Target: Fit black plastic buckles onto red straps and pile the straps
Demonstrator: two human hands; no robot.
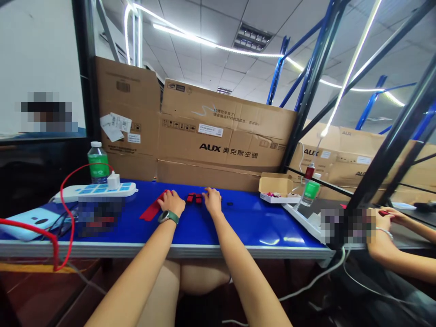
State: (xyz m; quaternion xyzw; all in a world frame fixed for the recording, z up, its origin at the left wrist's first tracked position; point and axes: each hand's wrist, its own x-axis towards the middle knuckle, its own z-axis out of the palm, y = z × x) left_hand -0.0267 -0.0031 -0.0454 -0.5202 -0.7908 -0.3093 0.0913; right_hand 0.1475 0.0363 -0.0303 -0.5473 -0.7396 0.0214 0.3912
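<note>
My left hand (173, 203), a smartwatch (168, 217) on its wrist, and my right hand (211, 201) rest apart and curled, fingers down, on a blue surface (252, 222); I cannot tell whether either pinches anything. Small red pieces (194, 197) sit between them, and a red strip (151, 207) lies just beside my left hand. To the left stand a white power strip (95, 192) and a green-labelled water bottle (98, 162). To the right, an open cardboard box (275, 187) holds small red items. AUX cartons (225, 131) lean behind the surface. Farther right, a co-worker's hand (386, 219) holds a red item (384, 212).
</note>
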